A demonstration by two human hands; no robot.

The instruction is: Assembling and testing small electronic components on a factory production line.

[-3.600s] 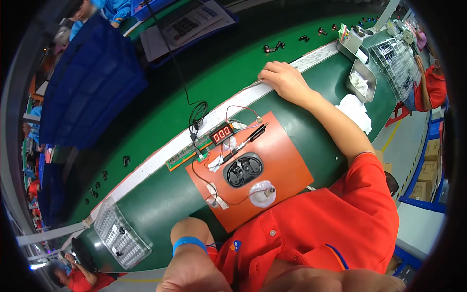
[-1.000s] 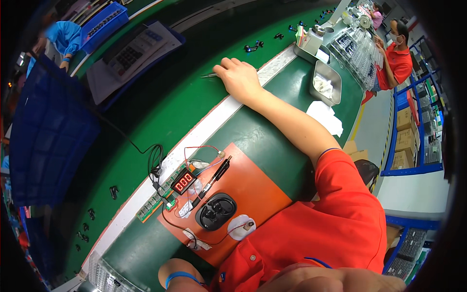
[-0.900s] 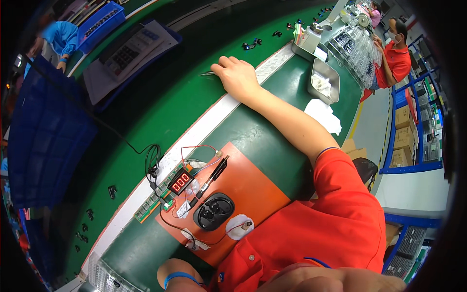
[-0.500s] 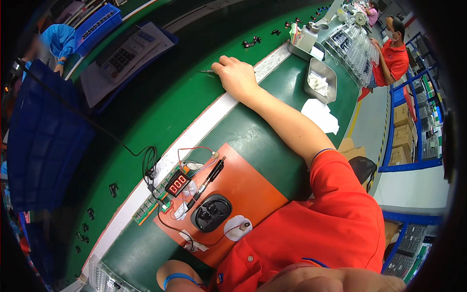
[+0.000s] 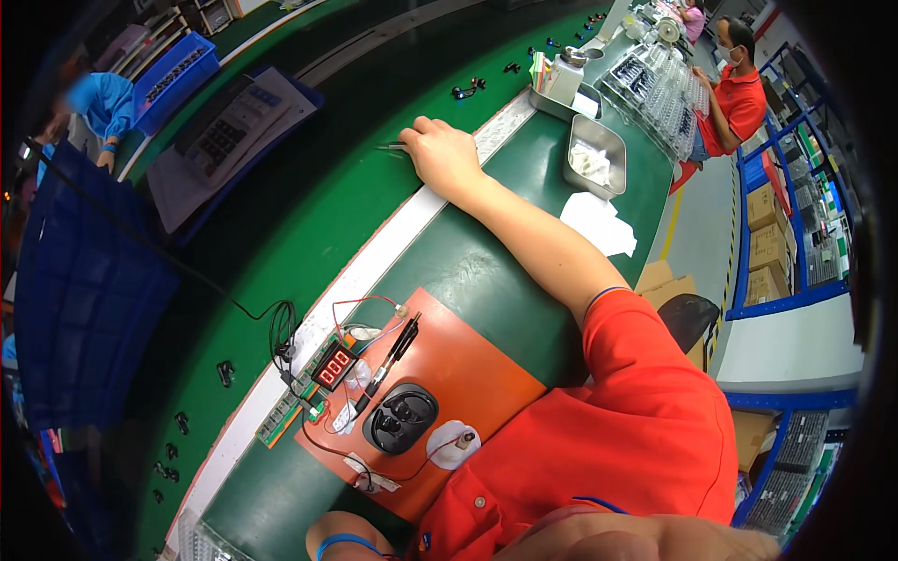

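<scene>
My right hand (image 5: 441,157) is stretched out over the green belt just past the bench's white edge strip. Its fingers are closed round thin metal tweezers (image 5: 391,147), whose tips point left. Of my left arm (image 5: 348,537), only a part with a blue band shows at the lower edge; the hand is out of sight. On an orange mat (image 5: 482,346) in front of me lies a black oval earbud case (image 5: 400,418) with dark pieces inside. Beside it are a black pen (image 5: 402,341) and a small meter with red digits (image 5: 334,365), wired to a green circuit board (image 5: 283,418).
Dark earbuds (image 5: 224,373) lie scattered along the belt, with another pair (image 5: 465,92) farther up. A metal tray (image 5: 617,150) with white scraps stands right of my arm, near a white dispenser bottle (image 5: 564,79). Co-workers sit at the far right and far left.
The view has shifted a little, so the bench appears slightly more to the left and lower. My right hand keeps hold of the tweezers over the belt, with little movement.
</scene>
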